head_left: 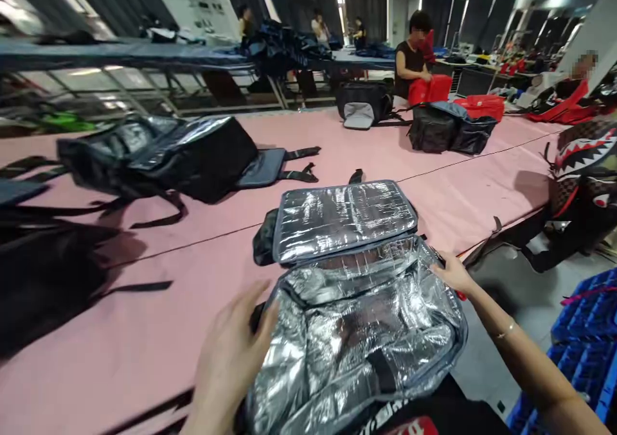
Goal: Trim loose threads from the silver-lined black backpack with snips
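Observation:
An insulated bag (pixel 371 319) with a crinkled silver foil lining lies open in front of me, its foil-lined lid (pixel 344 220) folded back away from me. My right hand (pixel 453 274) grips the bag's right rim near the lid hinge, thumb on the foil side. At the left rim, my left hand (pixel 236 345) is smeared by motion, with thumb and fingers apart. Whether it touches the bag is hard to tell. A dark strap piece shows on the near inside wall of the bag.
Pink cloth covers the long table (pixel 193 281). Other black bags (pixel 193 152) with loose straps lie to the left. Farther back are a black bag (pixel 364 101), a dark bag (pixel 450 126) and a seated person (pixel 409 59) with red bags. Blue plastic crates (pixel 583 338) stand at right.

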The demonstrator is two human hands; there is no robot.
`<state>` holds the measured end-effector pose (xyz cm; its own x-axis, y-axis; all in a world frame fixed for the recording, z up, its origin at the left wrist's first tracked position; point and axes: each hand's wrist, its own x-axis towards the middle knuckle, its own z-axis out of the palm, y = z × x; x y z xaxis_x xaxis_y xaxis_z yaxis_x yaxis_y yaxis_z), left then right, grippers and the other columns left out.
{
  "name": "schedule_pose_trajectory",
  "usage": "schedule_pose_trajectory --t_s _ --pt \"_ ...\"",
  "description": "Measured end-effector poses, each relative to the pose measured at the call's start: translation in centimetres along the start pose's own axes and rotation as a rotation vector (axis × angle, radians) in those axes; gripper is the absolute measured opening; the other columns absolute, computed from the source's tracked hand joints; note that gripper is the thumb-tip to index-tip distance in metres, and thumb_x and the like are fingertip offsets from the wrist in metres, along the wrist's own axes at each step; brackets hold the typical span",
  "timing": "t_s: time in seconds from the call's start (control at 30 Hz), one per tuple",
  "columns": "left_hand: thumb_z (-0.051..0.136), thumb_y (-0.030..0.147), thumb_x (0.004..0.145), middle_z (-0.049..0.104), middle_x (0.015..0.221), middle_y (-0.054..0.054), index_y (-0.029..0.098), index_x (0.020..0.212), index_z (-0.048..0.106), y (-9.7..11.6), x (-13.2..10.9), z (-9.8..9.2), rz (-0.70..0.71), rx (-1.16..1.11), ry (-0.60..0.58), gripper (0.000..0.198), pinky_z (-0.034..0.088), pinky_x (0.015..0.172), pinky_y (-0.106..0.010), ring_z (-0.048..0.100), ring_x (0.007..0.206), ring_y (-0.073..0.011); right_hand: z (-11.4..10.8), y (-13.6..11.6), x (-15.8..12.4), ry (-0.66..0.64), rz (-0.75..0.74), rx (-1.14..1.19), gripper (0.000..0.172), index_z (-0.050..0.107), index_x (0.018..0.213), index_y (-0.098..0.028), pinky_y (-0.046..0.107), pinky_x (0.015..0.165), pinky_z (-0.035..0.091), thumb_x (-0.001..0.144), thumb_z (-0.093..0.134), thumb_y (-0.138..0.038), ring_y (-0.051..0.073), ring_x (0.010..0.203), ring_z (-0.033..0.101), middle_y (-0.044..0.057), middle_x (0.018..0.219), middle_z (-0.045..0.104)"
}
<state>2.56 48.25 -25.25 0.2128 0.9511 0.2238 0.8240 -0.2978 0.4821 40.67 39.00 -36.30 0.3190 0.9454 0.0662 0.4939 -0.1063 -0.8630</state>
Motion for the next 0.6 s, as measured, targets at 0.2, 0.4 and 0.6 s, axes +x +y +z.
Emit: schedule_pose_trajectory --t_s 0.2,0.4,0.6 --pt "0.06 0.046 0.074 0.069 0.087 -0.012 0.01 0.086 0.065 6.9 4.8 6.0 -0.42 -0.903 -0.616 0.038 0.053 0.058 -0.027 0.064 0.071 -0.0205 0.1 -0.9 -0.7 0.013 -0.072 -0.021 0.04 0.059 0.114 -0.013 0.044 0.093 0.043 0.076 0.05 -0.024 0.026 0.1 0.059 0.009 0.108 0.065" --pt "0.053 0.04 0.082 0.068 0.086 -0.017 0.005 0.081 0.063 6.3 6.9 12.3 -0.736 -1.262 -0.589 0.037 0.055 0.064 -0.027 0.065 0.07 -0.0172 -0.3 -1.7 -1.1 -0.037 -0.27 0.005 0.04 0.056 0.122 -0.018 0.042 0.098 0.041 0.085 0.048 -0.031 0.025 0.111 0.054 0.009 0.119 0.059" --pt "0.061 0.022 0.077 0.068 0.081 -0.013 0.007 0.076 0.064 7.7 5.1 12.7 -0.672 -1.39 -0.373 0.015 0.054 0.064 -0.024 0.063 0.064 -0.0123 -1.6 -0.4 -0.6 -0.041 -0.252 -0.035 0.039 0.058 0.118 -0.02 0.042 0.097 0.042 0.084 0.05 -0.034 0.025 0.11 0.055 0.008 0.119 0.06"
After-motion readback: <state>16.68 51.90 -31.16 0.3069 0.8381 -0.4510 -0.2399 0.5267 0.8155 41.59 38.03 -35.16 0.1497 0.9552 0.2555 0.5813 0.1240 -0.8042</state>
